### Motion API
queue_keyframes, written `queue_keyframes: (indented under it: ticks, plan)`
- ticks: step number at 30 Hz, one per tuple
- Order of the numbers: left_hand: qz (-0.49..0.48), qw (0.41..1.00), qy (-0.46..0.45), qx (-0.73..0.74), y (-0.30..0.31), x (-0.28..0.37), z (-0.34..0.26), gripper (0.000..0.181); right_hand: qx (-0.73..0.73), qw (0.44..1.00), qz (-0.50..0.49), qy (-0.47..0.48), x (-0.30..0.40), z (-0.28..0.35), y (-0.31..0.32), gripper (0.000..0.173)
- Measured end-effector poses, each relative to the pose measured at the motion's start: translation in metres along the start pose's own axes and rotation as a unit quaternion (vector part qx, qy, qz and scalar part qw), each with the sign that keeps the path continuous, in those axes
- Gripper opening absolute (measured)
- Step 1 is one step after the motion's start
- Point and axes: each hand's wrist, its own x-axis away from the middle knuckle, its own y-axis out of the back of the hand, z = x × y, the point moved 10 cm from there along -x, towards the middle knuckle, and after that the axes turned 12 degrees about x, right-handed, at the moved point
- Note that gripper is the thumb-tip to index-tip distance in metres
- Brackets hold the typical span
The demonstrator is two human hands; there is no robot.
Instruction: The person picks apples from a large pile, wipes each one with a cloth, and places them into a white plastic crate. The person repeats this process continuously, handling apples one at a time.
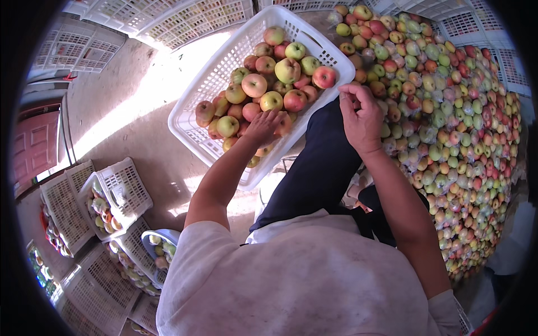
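Observation:
A white plastic crate (260, 181) stands in front of me, partly filled with red, yellow and green apples (254, 85). My left hand (265, 126) lies palm down on the apples near the crate's close side, its fingers against an apple (283, 123); the palm is hidden, so a grip cannot be made out. Above my knee, just outside the crate's right corner, my right hand (360, 113) is raised with its fingers curled and the thumb near the index finger. No object shows in it. A red apple (324, 77) sits in the crate close to that hand.
A large heap of apples (445, 126), several in clear plastic film, spreads along my right. White crates (197, 27) stand along the far side. At the left are more crates with apples (130, 189), a light blue bucket (162, 233) of apples and a reddish door (37, 145).

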Motion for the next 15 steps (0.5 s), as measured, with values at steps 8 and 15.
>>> queue_keyframes:
  ticks: [8, 15]
  plan:
    - [-0.102, 0.993, 0.034, -0.053, 0.0, -0.07, -0.017, 0.048, -0.009, 1.0, 0.001, 0.0, -0.002, 0.004, -0.001, 0.012]
    - [-0.025, 0.993, 0.111, -0.045, -0.034, -0.134, 0.012, 0.056, -0.016, 1.0, 0.009, -0.009, -0.002, -0.001, -0.001, 0.014]
